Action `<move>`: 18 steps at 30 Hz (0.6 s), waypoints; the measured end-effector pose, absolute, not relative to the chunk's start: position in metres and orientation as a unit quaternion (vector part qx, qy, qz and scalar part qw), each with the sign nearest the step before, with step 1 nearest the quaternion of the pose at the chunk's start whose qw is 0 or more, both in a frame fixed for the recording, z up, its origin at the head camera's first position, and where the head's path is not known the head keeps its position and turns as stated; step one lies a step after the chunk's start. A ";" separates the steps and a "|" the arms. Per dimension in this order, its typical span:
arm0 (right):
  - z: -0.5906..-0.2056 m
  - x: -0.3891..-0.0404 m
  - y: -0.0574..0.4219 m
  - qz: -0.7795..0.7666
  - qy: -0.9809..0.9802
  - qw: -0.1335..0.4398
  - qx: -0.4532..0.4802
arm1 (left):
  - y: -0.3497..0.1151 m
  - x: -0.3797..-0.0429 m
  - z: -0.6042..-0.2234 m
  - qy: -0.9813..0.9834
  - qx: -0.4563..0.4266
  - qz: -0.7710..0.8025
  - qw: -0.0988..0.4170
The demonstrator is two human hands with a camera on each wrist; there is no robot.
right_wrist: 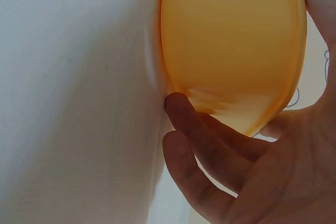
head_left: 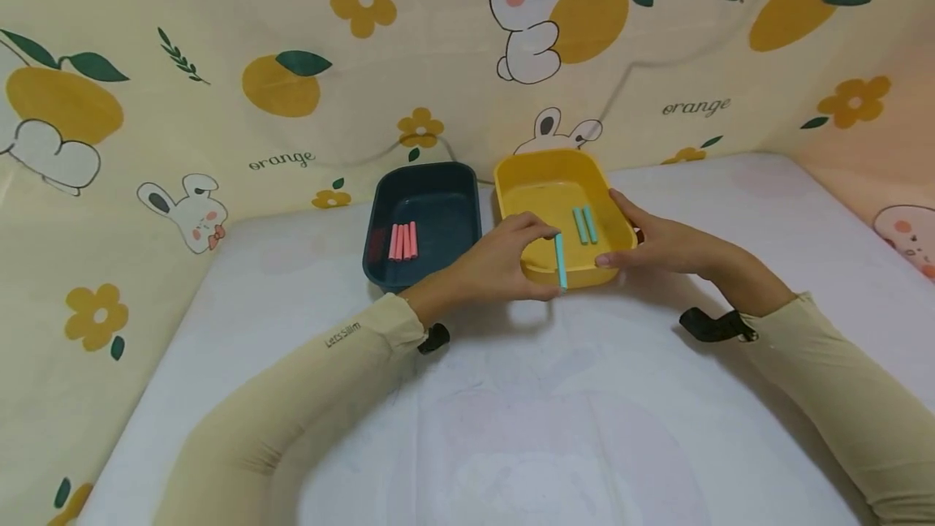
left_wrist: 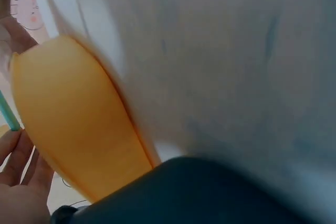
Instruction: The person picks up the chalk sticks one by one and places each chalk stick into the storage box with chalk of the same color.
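In the head view my left hand pinches a teal chalk stick by its ends, between thumb and fingers. The stick stands nearly upright over the near side of a yellow tray. Two more teal chalk sticks lie side by side inside that tray. My right hand grips the tray's right side, thumb at the near rim. Its fingers curl against the yellow outer wall in the right wrist view. The left wrist view catches part of the held stick beside the tray.
Left of the yellow tray stands a dark blue tray, with several pink chalk sticks in a row inside. Both trays are on a white-covered table. A patterned cloth hangs close behind them.
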State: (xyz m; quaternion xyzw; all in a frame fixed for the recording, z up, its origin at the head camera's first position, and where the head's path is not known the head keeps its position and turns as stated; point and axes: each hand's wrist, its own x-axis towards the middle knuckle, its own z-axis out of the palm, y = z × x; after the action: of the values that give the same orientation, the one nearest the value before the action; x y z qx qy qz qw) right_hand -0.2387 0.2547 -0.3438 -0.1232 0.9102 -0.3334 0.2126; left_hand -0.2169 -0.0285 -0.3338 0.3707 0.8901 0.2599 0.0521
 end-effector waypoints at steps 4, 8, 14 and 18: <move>-0.344 -0.239 0.256 -0.337 0.909 0.212 -0.125 | -0.021 -0.228 -0.334 0.895 0.370 0.246 0.046; -0.345 -0.240 0.256 -0.331 0.911 0.214 -0.124 | -0.017 -0.236 -0.334 0.901 0.353 0.247 0.051; -0.344 -0.240 0.256 -0.322 0.915 0.210 -0.124 | -0.010 -0.245 -0.333 0.910 0.335 0.240 0.053; -0.344 -0.240 0.257 -0.328 0.912 0.211 -0.126 | -0.005 -0.250 -0.333 0.912 0.336 0.228 0.061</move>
State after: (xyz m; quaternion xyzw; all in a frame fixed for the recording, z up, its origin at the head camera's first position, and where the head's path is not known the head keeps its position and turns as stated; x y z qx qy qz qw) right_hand -0.2403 0.2566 -0.3438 -0.1256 0.9124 -0.3277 0.2106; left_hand -0.2502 -0.0049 -0.3325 0.3362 0.9118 0.2277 0.0614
